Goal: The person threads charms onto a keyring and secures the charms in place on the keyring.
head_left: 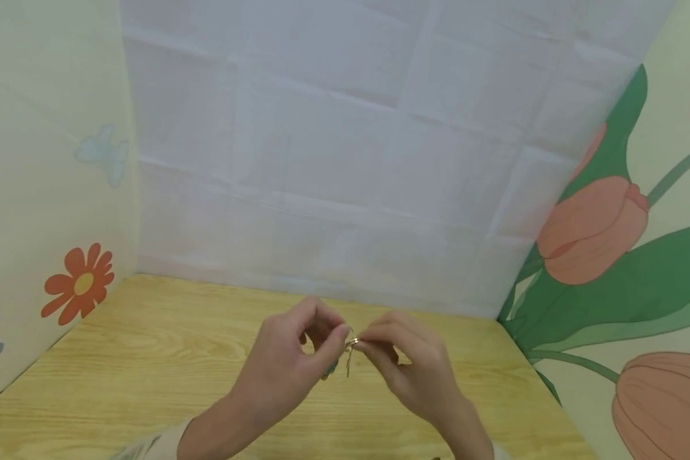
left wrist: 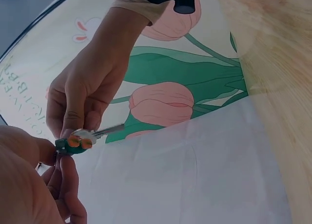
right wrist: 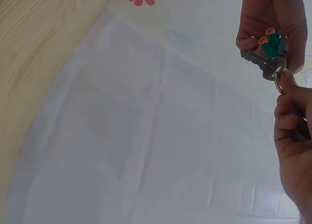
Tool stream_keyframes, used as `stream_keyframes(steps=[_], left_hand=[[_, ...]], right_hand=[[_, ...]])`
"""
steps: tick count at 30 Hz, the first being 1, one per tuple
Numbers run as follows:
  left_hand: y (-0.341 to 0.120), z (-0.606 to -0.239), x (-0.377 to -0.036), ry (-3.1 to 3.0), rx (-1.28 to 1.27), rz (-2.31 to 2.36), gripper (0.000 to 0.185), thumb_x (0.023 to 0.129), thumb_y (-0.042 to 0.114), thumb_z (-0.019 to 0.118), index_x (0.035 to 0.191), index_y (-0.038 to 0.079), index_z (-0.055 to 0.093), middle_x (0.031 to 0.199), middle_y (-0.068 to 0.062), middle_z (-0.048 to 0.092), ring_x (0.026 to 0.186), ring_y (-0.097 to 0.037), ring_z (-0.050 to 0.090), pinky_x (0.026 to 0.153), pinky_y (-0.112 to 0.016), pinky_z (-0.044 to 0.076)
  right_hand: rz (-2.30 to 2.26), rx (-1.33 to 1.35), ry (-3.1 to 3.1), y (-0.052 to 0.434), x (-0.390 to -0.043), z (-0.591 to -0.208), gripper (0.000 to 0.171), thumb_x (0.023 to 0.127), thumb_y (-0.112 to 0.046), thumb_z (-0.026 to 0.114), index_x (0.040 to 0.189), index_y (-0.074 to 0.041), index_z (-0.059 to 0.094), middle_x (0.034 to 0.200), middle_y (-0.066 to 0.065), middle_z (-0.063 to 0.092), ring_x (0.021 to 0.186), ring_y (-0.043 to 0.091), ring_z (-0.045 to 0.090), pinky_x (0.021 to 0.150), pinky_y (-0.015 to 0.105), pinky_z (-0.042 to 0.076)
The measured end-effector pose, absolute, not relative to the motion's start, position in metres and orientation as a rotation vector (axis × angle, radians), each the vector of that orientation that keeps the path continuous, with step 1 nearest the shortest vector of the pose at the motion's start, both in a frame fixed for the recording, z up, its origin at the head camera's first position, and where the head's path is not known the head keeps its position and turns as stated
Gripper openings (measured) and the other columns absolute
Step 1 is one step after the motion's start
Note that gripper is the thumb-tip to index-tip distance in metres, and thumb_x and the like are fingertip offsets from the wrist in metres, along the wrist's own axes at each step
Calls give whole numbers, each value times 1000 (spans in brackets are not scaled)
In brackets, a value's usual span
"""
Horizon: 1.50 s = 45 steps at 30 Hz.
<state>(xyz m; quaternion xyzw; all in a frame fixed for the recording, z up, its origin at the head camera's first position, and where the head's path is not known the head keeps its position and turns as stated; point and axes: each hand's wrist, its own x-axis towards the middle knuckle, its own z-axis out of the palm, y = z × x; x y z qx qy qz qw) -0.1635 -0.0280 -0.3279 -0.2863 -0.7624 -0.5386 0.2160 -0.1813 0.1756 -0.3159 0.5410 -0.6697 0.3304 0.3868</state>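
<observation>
Both hands meet above the table, working on a small key ring of shiny metal. My left hand pinches it from the left between thumb and forefinger. From the right, the thumb and fingertips of my right hand grip the ring's other side. A silver key hangs from the ring between the hands, its toothed blade pointing down in the head view. Beside the key dangles a small green charm with orange knobs, close under the left fingers. Fingertips hide part of the ring.
A wood-grain table lies under the hands. Behind it hangs a creased white sheet. Side panels stand left and right, the left with a red flower, the right with pink tulips.
</observation>
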Motion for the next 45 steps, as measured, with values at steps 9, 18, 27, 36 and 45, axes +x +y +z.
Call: stream_keyframes(steps=[9, 18, 27, 36, 45], left_hand=[[-22, -326, -164, -2071, -763, -1460, 15, 98, 15, 71, 98, 28, 64, 77, 19, 62, 62, -3, 57, 64, -30, 49], [-11, -332, -169, -2001, -733, -1283, 18, 93, 9, 72, 93, 23, 61, 76, 21, 58, 59, 1, 52, 46, -22, 43], [-11, -342, -176, -1917, -797, -1110, 20, 89, 6, 75, 87, 21, 64, 75, 19, 60, 59, 3, 49, 50, -18, 42], [-29, -336, -181, -1985, -846, -1232, 11, 93, 12, 77, 95, 23, 76, 76, 22, 62, 60, 2, 54, 50, -19, 46], [-29, -336, -179, -2121, -837, -1246, 13, 93, 10, 75, 91, 23, 74, 73, 24, 61, 57, 1, 53, 49, -22, 47]], right_hand=[[907, 1236, -1620, 174, -185, -325, 12, 97, -6, 70, 91, 4, 68, 80, 9, 65, 62, 13, 60, 58, 18, 52], [1490, 822, -1751, 170, -179, -344, 9, 88, 10, 74, 92, 3, 68, 73, 10, 66, 54, 15, 58, 45, 21, 46], [2110, 465, -1942, 164, -176, -337, 25, 93, -13, 77, 100, 8, 66, 87, 19, 67, 63, 15, 59, 57, 22, 46], [1562, 817, -2259, 177, -183, -331, 15, 98, -13, 71, 113, -13, 71, 89, 4, 68, 70, 20, 62, 61, 29, 53], [962, 1139, -2132, 186, -188, -329, 17, 91, 2, 74, 97, -14, 70, 80, -8, 67, 64, 2, 58, 53, 21, 51]])
